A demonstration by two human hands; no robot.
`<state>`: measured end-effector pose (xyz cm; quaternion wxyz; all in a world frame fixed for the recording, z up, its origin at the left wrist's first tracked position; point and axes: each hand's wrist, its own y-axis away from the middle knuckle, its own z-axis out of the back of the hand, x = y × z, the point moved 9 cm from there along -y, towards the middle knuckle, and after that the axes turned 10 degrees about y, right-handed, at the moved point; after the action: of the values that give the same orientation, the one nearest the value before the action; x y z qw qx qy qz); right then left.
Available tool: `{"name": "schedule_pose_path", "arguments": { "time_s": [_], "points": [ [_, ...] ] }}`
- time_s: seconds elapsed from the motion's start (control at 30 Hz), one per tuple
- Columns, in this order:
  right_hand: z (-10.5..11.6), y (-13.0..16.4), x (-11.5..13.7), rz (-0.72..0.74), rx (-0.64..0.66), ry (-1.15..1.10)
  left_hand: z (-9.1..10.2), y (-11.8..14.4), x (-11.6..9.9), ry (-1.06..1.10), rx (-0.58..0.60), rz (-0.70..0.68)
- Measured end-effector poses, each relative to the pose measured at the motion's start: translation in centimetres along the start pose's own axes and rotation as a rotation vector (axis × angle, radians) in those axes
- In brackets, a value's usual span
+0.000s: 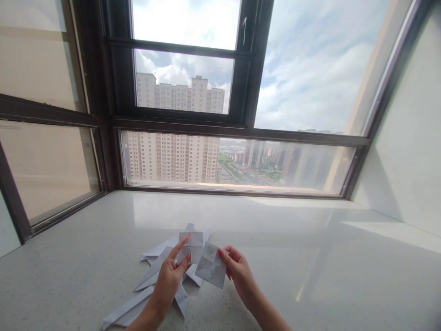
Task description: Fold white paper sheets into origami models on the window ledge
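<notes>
Nearest, at six o'clock on the pale stone sill, two bare forearms come up from the bottom edge. The left hand pinches a small creased paper square between thumb and fingers, forefinger stretched up along its left edge. The right hand, at about five o'clock from it, grips a second folded paper piece by its right side, fingers curled in. The two pieces meet edge to edge in the middle, the right one a little lower and tilted; whether they overlap I cannot tell. Both are held just above the sill.

Under and behind the left hand lies a loose heap of folded papers, long pointed strips fanning out toward seven and eight o'clock, one tip reaching close to the bottom edge of the view.

From there the sill runs wide and bare toward three o'clock, up to the white wall, and toward nine o'clock up to the dark side window frame. At twelve o'clock the sill ends against the lower window rail. Beyond the glass stand tall apartment blocks under a cloudy sky.
</notes>
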<state>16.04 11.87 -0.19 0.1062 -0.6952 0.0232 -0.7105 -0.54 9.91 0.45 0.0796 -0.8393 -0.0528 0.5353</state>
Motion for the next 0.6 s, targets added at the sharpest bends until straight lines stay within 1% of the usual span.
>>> {"name": "schedule_pose_path", "arguments": {
  "time_s": [0.13,0.23,0.3,0.5,0.6],
  "points": [
    [0.2,0.1,0.3,0.011,-0.027,0.013,-1.2,0.5,1.0,-0.061,0.095,-0.023],
    [0.1,0.1,0.6,0.041,-0.028,0.059,-2.3,1.1,2.2,-0.032,0.171,0.013],
    [0.1,0.2,0.8,0.054,-0.036,0.072,-2.9,1.5,2.7,0.0,0.199,0.046],
    [0.3,0.1,0.6,0.069,-0.059,0.127,-4.0,2.2,2.8,0.059,0.245,0.13],
    [0.2,0.1,0.3,0.058,-0.053,0.146,-4.1,2.4,3.0,0.049,0.297,0.152]
  ]
}}
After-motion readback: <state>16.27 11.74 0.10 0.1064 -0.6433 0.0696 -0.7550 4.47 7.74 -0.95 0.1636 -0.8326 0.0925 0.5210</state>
